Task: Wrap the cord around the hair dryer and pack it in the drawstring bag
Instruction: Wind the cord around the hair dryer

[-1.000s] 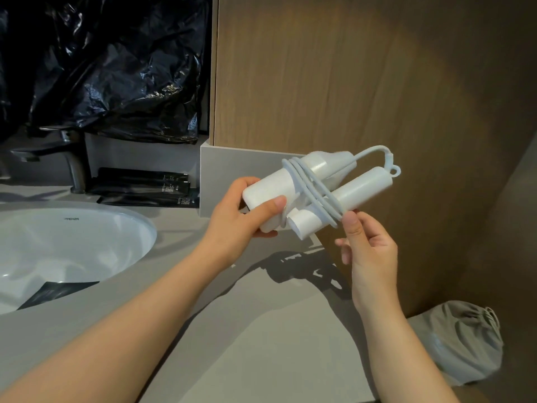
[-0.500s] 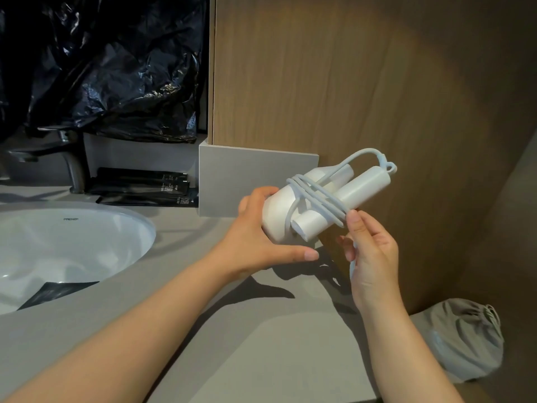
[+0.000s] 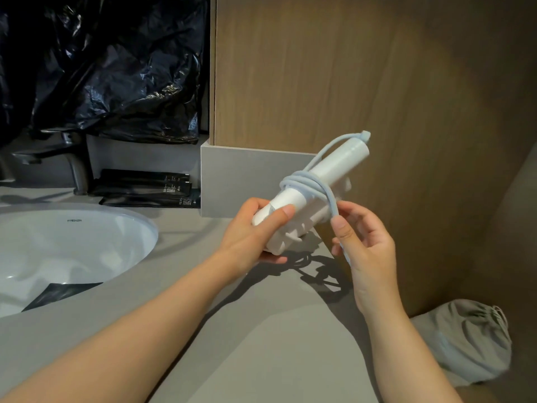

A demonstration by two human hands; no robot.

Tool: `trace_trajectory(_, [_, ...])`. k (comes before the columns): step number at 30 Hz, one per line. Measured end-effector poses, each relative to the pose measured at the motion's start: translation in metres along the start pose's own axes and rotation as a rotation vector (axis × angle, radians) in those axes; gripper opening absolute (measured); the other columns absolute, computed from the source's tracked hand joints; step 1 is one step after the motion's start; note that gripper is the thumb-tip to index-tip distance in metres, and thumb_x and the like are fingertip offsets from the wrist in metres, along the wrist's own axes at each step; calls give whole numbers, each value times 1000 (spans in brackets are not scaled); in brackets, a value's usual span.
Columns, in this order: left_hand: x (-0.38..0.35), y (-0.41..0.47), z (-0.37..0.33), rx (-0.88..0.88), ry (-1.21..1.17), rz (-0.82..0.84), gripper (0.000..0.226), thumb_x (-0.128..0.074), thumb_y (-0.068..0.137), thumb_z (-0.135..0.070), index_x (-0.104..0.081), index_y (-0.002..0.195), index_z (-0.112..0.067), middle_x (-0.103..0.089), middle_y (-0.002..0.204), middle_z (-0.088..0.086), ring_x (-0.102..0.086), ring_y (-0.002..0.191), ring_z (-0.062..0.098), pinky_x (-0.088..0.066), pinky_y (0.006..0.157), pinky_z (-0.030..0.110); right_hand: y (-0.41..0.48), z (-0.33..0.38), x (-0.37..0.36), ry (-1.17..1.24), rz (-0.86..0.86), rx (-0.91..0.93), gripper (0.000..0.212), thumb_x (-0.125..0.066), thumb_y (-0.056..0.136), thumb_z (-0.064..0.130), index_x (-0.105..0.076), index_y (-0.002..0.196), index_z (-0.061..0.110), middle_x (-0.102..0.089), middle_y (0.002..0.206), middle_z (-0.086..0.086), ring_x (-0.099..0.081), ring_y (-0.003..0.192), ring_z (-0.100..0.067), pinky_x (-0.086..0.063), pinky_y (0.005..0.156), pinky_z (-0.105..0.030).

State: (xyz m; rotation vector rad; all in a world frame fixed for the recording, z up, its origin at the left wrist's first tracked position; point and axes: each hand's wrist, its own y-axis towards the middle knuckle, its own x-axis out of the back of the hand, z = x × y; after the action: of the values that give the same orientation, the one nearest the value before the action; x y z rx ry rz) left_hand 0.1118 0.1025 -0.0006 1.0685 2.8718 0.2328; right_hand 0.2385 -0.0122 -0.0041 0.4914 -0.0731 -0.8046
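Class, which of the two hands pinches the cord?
The right hand: its thumb and fingers pinch the cord, whereas the left hand grips the hair dryer itself.

Smooth matt white plastic dryer [image 3: 328, 167], rubbery cord [image 3: 305, 181], soft grey cloth bag [image 3: 470, 341], matt bench [image 3: 261, 344], glossy sink [image 3: 87, 239].

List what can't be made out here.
Head view:
- Plug end of pale cord: hidden behind right hand.
- Underside of white folded hair dryer: covered by left hand.
- Grey fabric drawstring bag: near side behind right forearm; contents unseen.
- Flat black sachets: print too small.
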Motion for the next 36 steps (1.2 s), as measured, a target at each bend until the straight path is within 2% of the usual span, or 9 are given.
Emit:
trace_trajectory(6, [6,0,0,18,-44,60,71,-64,53,-64,-53,108,-19,-58,114,14,-66,86,33,-61,68,48,1,-1,0,-50,33,-131,75,-66,66,50,-53,133,21,-65,117,10,-63,64,-4,-51,57,-13])
trace_trajectory(10, [6,-1,-4,13,1,94,65,-63,56,-66,-56,106,-25,-57,116,10,-66,91,33,-61,66,45,-1,5,1,-59,116,-112,58,-62,72,46,-63,123,16,-67,78,20,-52,52,-4,-49,55,-13])
trace_trajectory(16, [-3,-5,-4,-201,198,-14,26,-52,82,-61,-60,102,-46,-52,118,6,-64,92,25,-62,60,37,-1,2,-2,-16,-11,-123,57,-67,68,47,-65,118,21,-71,82,13,-54,51,-4,-49,52,-12])
trace_trajectory(19, [-4,-3,3,-250,282,15,39,-67,68,-62,-55,104,-52,-58,112,-1,-66,86,17,-61,67,36,0,0,-1,-30,-63,-121,55,-67,70,50,-67,115,19,-70,82,11,-54,51,-2,-48,51,-13])
trace_trajectory(22, [0,-1,4,-365,478,-35,49,-87,62,-42,-57,100,-50,-63,96,-16,-62,83,2,-51,69,17,1,-2,0,-63,-105,-133,46,-63,74,54,-69,107,22,-72,78,15,-57,52,0,-49,50,-13])
trace_trajectory(26, [1,0,-1,-319,201,-41,46,-88,66,-21,-63,99,-40,-67,93,-7,-67,78,10,-59,60,27,0,1,3,-35,-104,-90,32,-64,80,44,-65,108,30,-73,82,21,-53,48,-2,-48,50,-12])
trace_trajectory(31, [1,-5,-19,-140,-178,34,42,-73,73,-37,-62,102,-9,-67,94,14,-70,76,27,-58,58,31,0,3,0,32,-39,-113,64,-65,70,44,-61,129,19,-71,92,12,-51,47,-3,-53,52,-19])
trace_trajectory(34, [2,-3,-19,-114,-220,71,45,-69,79,-39,-60,108,-5,-69,90,12,-71,76,32,-57,59,30,-1,5,0,80,-14,-140,63,-62,72,46,-59,130,24,-72,97,2,-43,44,-6,-53,90,-40])
trace_trajectory(36, [3,-2,-19,-97,-250,79,48,-63,78,-41,-60,108,-5,-70,89,11,-71,75,34,-57,57,30,-1,6,1,133,5,-171,54,-60,74,47,-62,125,28,-68,89,-13,-39,43,-8,-50,95,-36])
